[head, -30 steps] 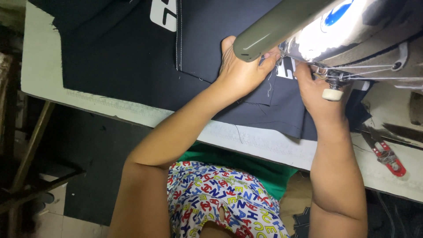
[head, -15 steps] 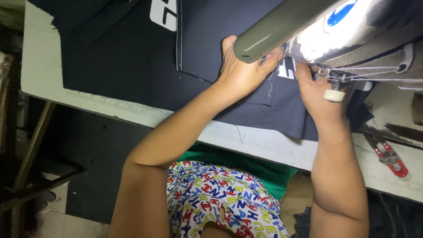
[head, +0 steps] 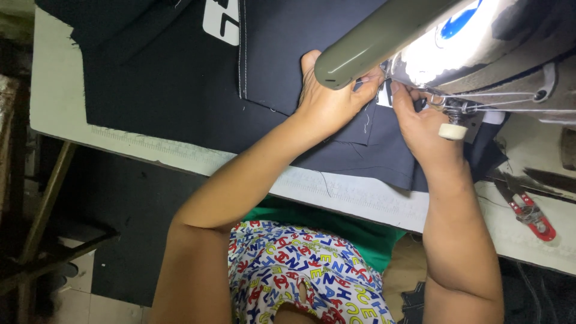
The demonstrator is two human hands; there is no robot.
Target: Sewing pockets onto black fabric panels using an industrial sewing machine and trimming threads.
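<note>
A dark navy fabric piece (head: pixel 180 90) with white stitching and a white patch lies spread on the white sewing table (head: pixel 360 201). My left hand (head: pixel 327 99) rests flat on the cloth just left of the needle area, fingers pinching its edge. My right hand (head: pixel 423 129) presses and pinches the same cloth from the right, under the head of the grey sewing machine (head: pixel 432 42). The needle itself is hidden by the machine's lit head and my fingers.
Red-handled thread snips (head: pixel 528 213) lie on the table at the right. The table's front edge carries a printed ruler strip (head: pixel 336 189). A wooden frame (head: pixel 36 228) stands on the floor at the left. My lap shows patterned cloth below the table.
Both hands have stayed at the needle area, with only a slight shift of the fingers on the cloth. The fabric has barely moved.
</note>
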